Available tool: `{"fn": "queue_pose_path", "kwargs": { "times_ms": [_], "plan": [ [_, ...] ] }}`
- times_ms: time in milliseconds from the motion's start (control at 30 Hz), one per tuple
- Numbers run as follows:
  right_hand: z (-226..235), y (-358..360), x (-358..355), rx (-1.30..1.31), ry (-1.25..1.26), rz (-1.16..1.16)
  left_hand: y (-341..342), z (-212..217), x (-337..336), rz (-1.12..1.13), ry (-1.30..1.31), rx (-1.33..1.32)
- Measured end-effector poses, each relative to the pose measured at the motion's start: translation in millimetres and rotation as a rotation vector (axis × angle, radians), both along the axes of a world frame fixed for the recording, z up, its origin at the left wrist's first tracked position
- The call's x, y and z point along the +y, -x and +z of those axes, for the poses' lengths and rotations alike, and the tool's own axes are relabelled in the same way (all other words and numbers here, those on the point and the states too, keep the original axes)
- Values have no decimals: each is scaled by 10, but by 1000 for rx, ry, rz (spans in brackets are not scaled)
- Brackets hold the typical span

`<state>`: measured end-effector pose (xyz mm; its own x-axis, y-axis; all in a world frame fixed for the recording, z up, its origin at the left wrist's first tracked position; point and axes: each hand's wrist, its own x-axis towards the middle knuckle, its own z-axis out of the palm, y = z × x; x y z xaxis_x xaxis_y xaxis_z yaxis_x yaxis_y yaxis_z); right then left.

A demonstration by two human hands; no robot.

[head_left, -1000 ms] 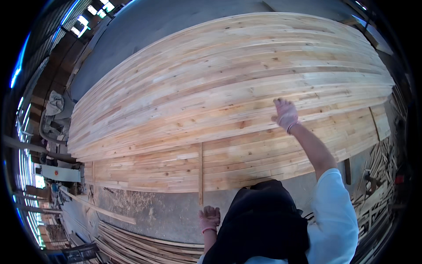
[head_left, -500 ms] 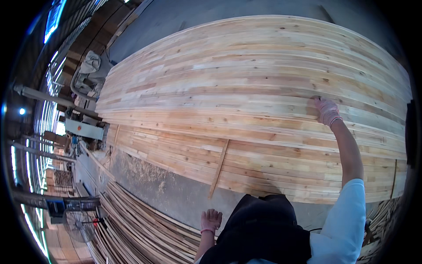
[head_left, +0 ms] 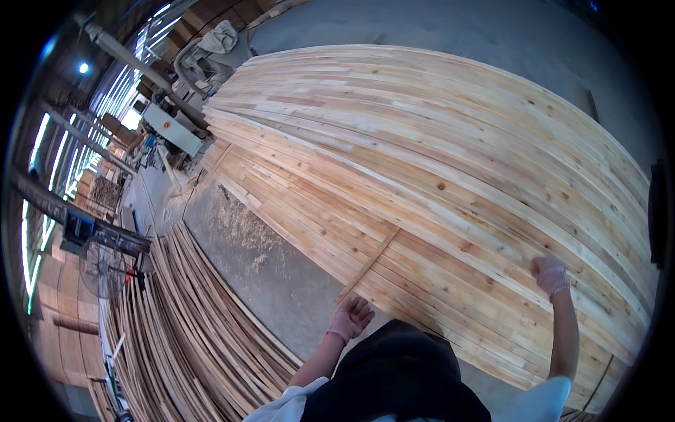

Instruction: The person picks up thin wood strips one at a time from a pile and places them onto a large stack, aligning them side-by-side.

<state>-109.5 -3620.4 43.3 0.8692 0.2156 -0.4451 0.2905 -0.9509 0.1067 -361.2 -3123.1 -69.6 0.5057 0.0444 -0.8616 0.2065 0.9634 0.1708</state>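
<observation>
Long pale wooden boards [head_left: 436, 126] lie side by side in a broad layer in front of me. My right hand [head_left: 550, 276], in a pinkish glove, is closed with its fingers curled over the edge of one long wooden board [head_left: 485, 243] at the layer's near side. Under the fingers, the exact grip is partly hidden. My left hand [head_left: 350, 318], also gloved, hovers near the front edge of the lower boards, fingers loosely bent and apart, holding nothing. Close to it lies the end of a thin wooden crosspiece [head_left: 369, 264], resting across the lower layer [head_left: 302, 225].
Many long thin wood strips [head_left: 190, 323] lie piled on the floor at the left. Sawdust [head_left: 246, 228] is scattered between pile and boards. A fan [head_left: 105, 271], a pale control cabinet [head_left: 172, 130] and a grey pipe [head_left: 140, 63] stand further left.
My right hand has come nearer to my body, and the near boards now lie at an angle to those behind. My left hand has risen and its fingers have loosened. The view has turned.
</observation>
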Motion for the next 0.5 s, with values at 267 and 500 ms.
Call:
{"fn": "queue_pose_path", "kwargs": {
  "times_ms": [267, 500],
  "plan": [
    [-579, 1856, 517, 486, -484, -324, -353, 45, -143, -277, 27, -169],
    [-514, 3449, 1541, 540, -531, -589, 155, -319, 93, -146, 175, -329]
  ]
}}
